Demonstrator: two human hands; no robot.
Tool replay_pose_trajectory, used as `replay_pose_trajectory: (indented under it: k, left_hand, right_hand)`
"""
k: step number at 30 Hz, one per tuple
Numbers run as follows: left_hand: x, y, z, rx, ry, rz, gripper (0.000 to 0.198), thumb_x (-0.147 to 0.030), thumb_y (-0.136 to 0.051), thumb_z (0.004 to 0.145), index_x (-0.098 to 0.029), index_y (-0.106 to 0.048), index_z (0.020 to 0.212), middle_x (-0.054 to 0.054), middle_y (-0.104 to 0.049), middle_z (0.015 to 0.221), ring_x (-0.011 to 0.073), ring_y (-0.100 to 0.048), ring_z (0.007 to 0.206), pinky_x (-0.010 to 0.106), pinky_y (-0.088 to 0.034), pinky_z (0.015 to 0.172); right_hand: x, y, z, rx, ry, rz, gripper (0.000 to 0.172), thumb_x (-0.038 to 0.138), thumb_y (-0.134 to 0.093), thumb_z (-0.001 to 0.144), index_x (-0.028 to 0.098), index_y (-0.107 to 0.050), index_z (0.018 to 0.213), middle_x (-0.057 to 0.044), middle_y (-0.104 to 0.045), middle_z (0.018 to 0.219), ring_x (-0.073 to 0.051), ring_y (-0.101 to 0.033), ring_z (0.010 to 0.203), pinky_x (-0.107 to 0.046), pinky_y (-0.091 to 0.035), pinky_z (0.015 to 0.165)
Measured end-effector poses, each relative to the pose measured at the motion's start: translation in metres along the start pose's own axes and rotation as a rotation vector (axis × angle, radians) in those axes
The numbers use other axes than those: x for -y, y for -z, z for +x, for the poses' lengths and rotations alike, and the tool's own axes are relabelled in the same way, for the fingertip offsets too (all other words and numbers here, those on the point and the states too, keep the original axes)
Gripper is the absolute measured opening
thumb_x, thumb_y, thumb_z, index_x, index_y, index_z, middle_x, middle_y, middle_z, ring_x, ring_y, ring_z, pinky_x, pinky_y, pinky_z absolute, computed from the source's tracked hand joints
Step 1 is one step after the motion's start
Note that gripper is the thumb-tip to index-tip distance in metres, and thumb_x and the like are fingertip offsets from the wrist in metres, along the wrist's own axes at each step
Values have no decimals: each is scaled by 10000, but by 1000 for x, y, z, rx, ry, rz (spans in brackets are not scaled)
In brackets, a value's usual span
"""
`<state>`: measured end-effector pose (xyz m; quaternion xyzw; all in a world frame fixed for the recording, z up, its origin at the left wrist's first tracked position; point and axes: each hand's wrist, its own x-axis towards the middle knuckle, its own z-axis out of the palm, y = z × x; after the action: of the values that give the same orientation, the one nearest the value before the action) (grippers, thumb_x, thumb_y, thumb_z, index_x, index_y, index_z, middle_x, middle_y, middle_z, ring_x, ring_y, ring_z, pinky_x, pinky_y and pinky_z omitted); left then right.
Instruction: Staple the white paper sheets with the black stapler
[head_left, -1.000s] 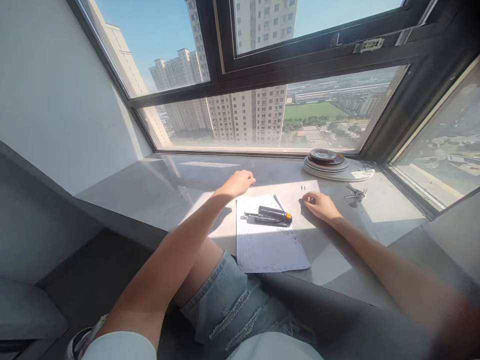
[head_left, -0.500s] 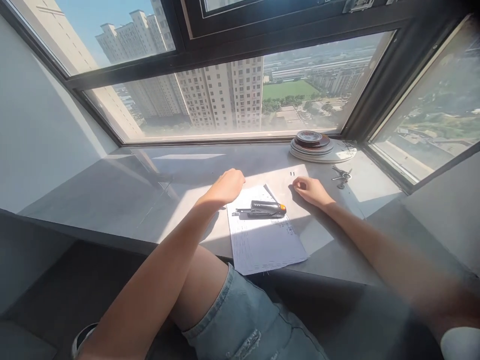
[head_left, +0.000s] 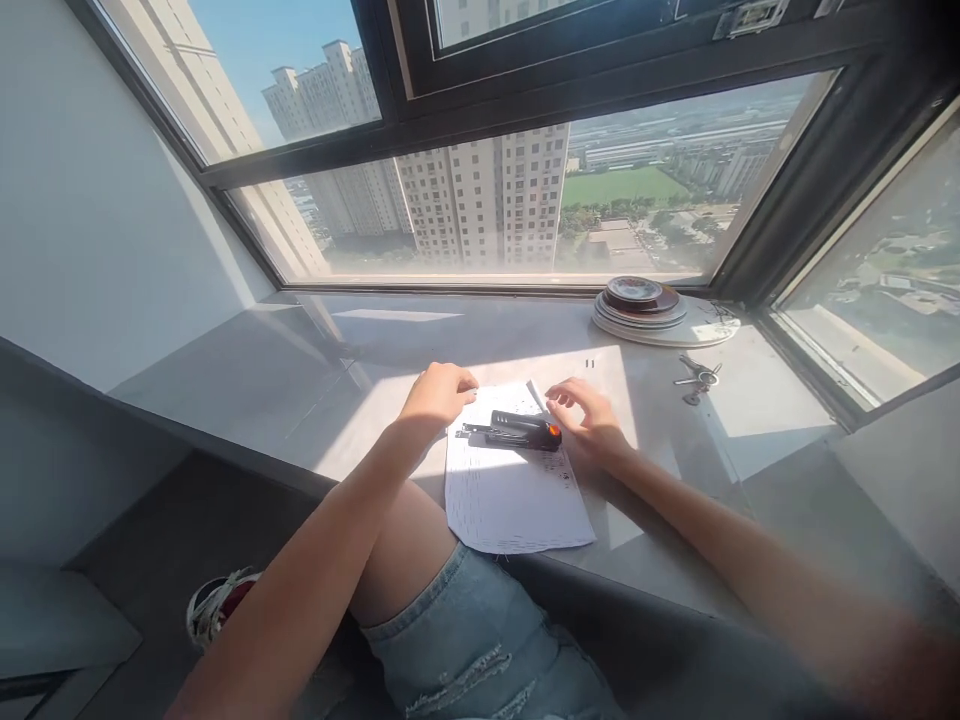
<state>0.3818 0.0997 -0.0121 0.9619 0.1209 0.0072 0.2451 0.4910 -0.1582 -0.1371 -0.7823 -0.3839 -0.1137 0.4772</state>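
Observation:
A white printed sheet of paper (head_left: 514,492) lies on the grey window sill (head_left: 315,380) in front of me, its near edge hanging over the sill. A black stapler (head_left: 514,430) with an orange end rests across the sheet's top. My left hand (head_left: 439,392) sits on the paper's upper left corner, fingers curled under, with nothing visible in them. My right hand (head_left: 589,415) hovers just right of the stapler's orange end, fingers spread and bent, close to touching it.
A stack of plates (head_left: 645,305) stands at the back right of the sill, with a bunch of keys (head_left: 696,377) near it. Two tiny staples (head_left: 590,363) lie beyond the paper. Windows surround the sill. My knee in torn denim shorts (head_left: 480,640) is below.
My right hand has moved left from the bare sill to the stapler's orange end and opened its fingers. My left hand has come down onto the paper's corner.

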Motion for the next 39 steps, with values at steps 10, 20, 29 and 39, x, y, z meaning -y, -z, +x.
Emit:
replay_pose_trajectory:
  k: [10, 20, 29, 39]
  left_hand:
    - [-9, -22, -6, 201, 16, 64, 116, -109, -717, 855, -181, -798, 813, 64, -726, 847, 193, -625, 779, 328, -448, 714]
    - [-12, -33, -5, 283, -22, 226, 180, -90, -675, 812, -199, -818, 827, 82, -756, 861, 204, -660, 798, 312, -446, 693]
    - [-6, -40, 0, 298, -41, 203, 192, -71, -694, 777, -170, -837, 857, 98, -771, 870, 213, -668, 777, 337, -470, 708]
    - [35, -8, 5, 319, -115, 117, 188, -235, -854, 737, -203, -804, 915, 63, -784, 1019, 201, -685, 839, 311, -468, 709]
  right_hand:
    - [4, -19, -15, 377, 45, -56, 112, 297, -668, 991, 246, -615, 1075, -71, -662, 988, -258, -626, 929, -395, -525, 809]
    - [11, -10, -5, 476, -10, -88, 136, 360, -650, 999, 245, -608, 1056, -88, -692, 1022, -281, -612, 964, -427, -509, 832]
    - [9, -10, -2, 468, 2, -48, 171, 363, -665, 967, 231, -643, 1075, -98, -683, 1056, -288, -638, 1022, -437, -528, 890]
    - [3, -15, -5, 431, -6, -41, 201, 424, -667, 984, 235, -648, 1052, -92, -702, 1053, -284, -631, 1001, -467, -548, 892]
